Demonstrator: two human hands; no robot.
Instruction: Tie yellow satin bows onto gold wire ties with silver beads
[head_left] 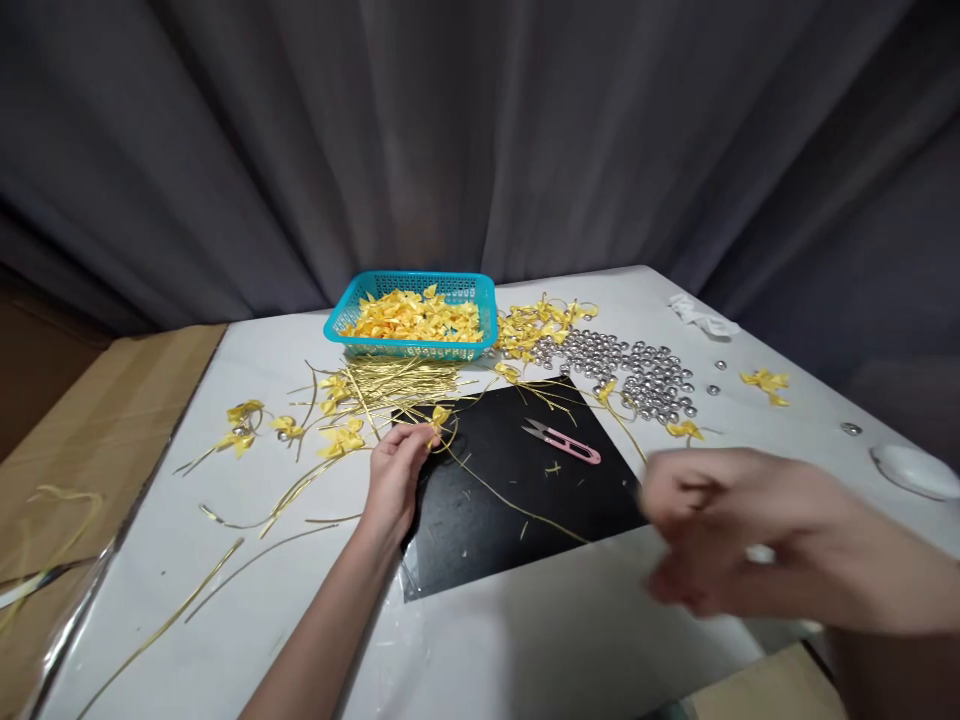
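My left hand (403,465) pinches a yellow ribbon bow (439,418) between thumb and fingers, over the left part of a black mat (487,540). A gold cord (517,508) loops by the bow and runs across the mat towards my right hand (727,530). That hand is raised at the right, smeared by motion, its fingers curled together. Whether the cord reaches those fingers cannot be made out. Pink thread snips (574,446) lie on the mat among small cord scraps.
A turquoise basket (412,349) full of yellow bows stands at the back. Cut gold cords (405,382) lie before it, silver bells or beads (656,380) to its right. Finished-looking bows with cords (241,425) are scattered left. A white dish (911,470) sits far right.
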